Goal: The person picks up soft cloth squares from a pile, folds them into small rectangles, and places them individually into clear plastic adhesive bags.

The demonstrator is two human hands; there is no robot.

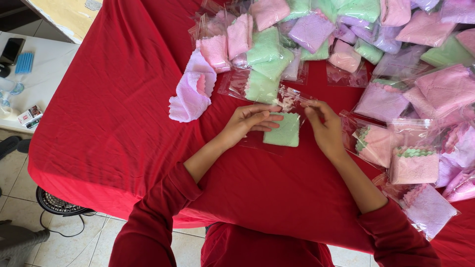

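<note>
At the far left, off the red-covered table [114, 99], a white side surface [44, 84] carries a dark phone [12, 49] and a blue comb-like item [24, 63], and a black fan [58, 203] stands on the tiled floor below. On the red cloth, a loose lilac cloth [190, 91] with a pink one tucked inside lies unbagged, well apart from the table's edge. Just right of it, the left hand [247, 121] lies with fingers stretched out and close together, pressing flat on the left part of a clear plastic bag [277, 136] that holds a folded green cloth [283, 130]. The right hand [324, 126] pinches the bag's upper right corner between thumb and fingertips, near its crinkled open mouth. The step in hand looks like closing the bag: the green cloth already sits fully inside, so what seems left is the flap at the top. That move would call for the left hand to keep the bag pinned while the right draws the flap taut and folds it over squarely, so the thin film does not wrinkle or stick askew. Farther right and across the top, a heap of bagged cloths [396, 59] in pink, green and lilac crowds the table, some touching the right wrist's side.
</note>
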